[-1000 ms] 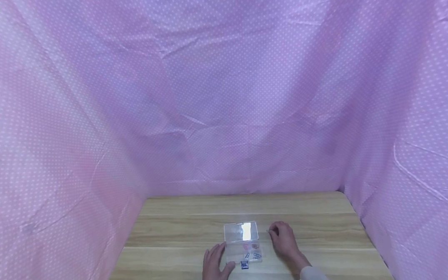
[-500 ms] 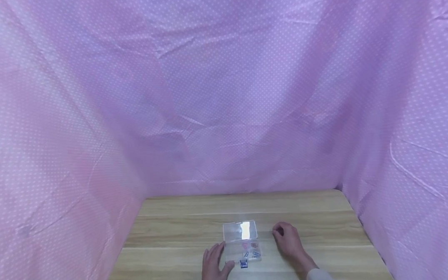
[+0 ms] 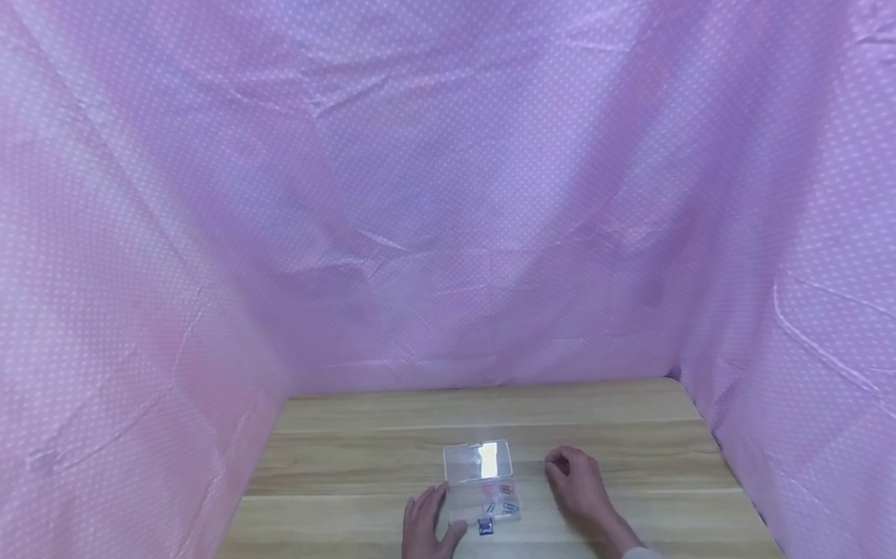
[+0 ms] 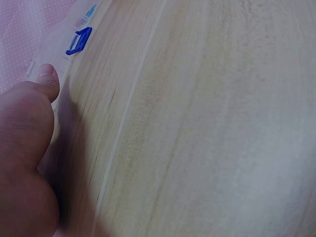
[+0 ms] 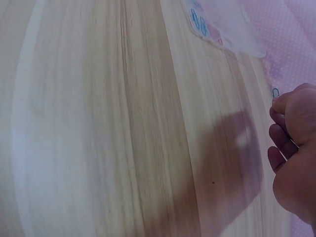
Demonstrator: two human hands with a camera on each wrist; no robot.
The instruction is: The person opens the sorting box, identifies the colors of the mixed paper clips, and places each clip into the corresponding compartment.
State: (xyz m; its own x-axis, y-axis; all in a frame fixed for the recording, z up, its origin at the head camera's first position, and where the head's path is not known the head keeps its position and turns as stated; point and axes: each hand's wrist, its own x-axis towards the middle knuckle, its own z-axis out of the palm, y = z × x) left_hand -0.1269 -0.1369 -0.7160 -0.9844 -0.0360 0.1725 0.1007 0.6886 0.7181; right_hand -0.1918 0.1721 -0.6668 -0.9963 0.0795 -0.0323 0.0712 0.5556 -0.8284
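Note:
A clear plastic compartment box (image 3: 465,505) lies on the table with its lid (image 3: 462,464) swung back. My left hand (image 3: 423,537) grips the box's left end, thumb at the front edge and fingers toward the back corner. Inside, on the right, are blue paper clips (image 3: 509,508) and red paper clips (image 3: 506,489), with pink ones beside them. A blue latch (image 4: 80,41) juts from the front edge. To the right of the box, my right hand (image 3: 580,484) pinches a green paper clip (image 5: 275,92) between thumb and forefinger, its loop poking out past the fingertips.
The wooden table (image 3: 335,451) reaches back to a pink dotted cloth (image 3: 446,229) that hangs behind it and on both sides. Light glares off the lid. A shadow from the right hand falls on the wood.
My right hand has shifted slightly right, away from the box, still pinching the paper clip. The left hand keeps its place on the box; the head view has moved a little.

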